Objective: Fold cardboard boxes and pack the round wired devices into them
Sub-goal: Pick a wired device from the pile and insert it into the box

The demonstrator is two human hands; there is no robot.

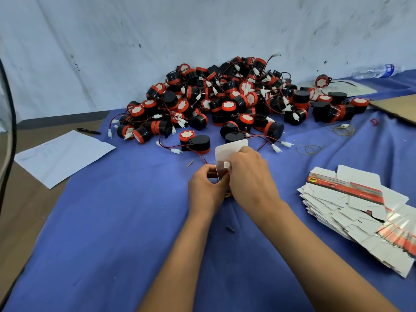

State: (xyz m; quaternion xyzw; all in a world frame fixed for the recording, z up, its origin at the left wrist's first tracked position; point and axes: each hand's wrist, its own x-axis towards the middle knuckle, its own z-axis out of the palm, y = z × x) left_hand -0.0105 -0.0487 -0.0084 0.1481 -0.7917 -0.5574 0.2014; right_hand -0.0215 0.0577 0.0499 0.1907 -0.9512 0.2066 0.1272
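A small cardboard box (227, 152) stands on the blue cloth in front of me, its white lid flap raised. My left hand (206, 188) grips the box's left side. My right hand (249, 176) curls over its top and right side, with a white wire connector (227, 164) showing at its fingertips. The box's body and whatever is inside are hidden by my hands. Behind it lies a big pile of round black and red wired devices (225, 102). A stack of flat unfolded boxes (351, 206) lies at the right.
A white sheet of paper (63, 154) and a black pen (88, 131) lie at the left. Rubber bands (309, 149) sit right of the pile. A brown cardboard sheet (398, 106) and a plastic bottle (376, 72) lie at the far right, by the wall.
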